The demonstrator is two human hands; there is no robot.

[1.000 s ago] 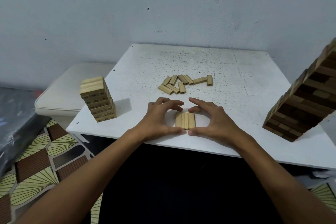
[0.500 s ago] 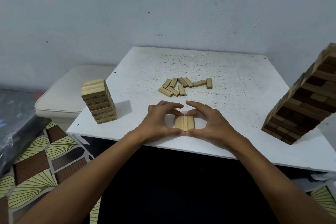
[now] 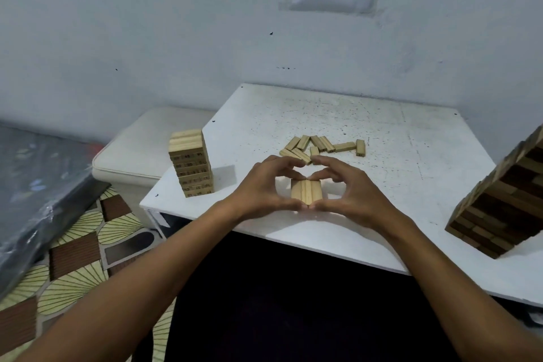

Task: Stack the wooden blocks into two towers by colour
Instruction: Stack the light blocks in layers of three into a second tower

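- Head view: the left hand (image 3: 264, 188) and right hand (image 3: 349, 194) frame a row of three light blocks (image 3: 305, 193) lying on the worktop (image 3: 382, 132) near its front edge; the fingers of both curl round the row, thumbs at its near end, fingertips at its far end, pinching it square
- Squeeze evenly from both sides so the three stay flush; lift level
- The light tower (image 3: 192, 163) stands left, the loose light blocks (image 3: 323, 147) beyond, the dark tower (image 3: 505, 203) right; judged target is the light tower, laid crosswise

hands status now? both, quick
Left hand: pinching the row of three blocks at its left side.
Right hand: pinching the same row at its right side.
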